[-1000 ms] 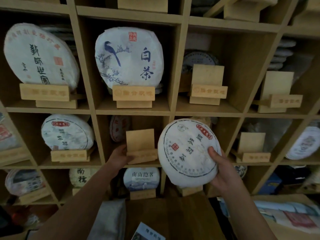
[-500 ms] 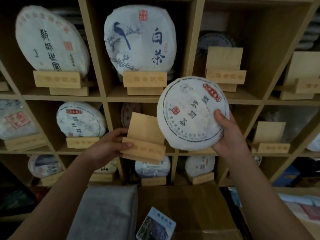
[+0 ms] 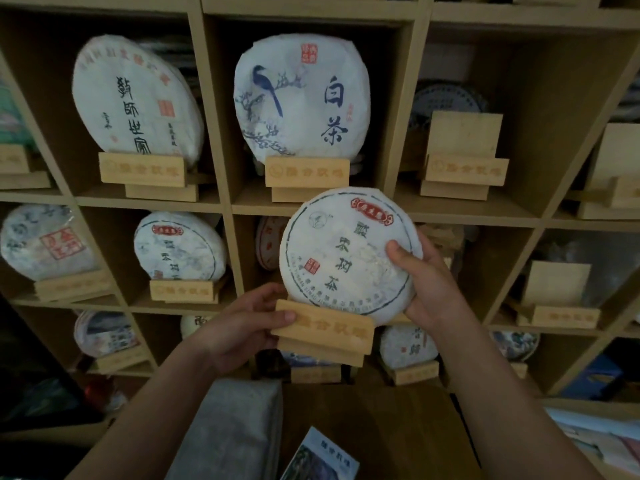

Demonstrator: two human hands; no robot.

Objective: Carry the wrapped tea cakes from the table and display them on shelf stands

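Before the shelf [image 3: 221,206], the left hand [image 3: 239,327] grips a loose wooden stand [image 3: 323,329] by its left end, thumb curled over the front bar, while the right hand [image 3: 427,282] holds a wrapped cake [image 3: 346,254] by its right rim, thumb across the paper face. The cake's lower edge sits behind the bar, apparently in the slot. Doing this well likely means letting it settle against the back board, label upright, before releasing, then carrying both level into the empty middle cubby without pinching the wrapper.
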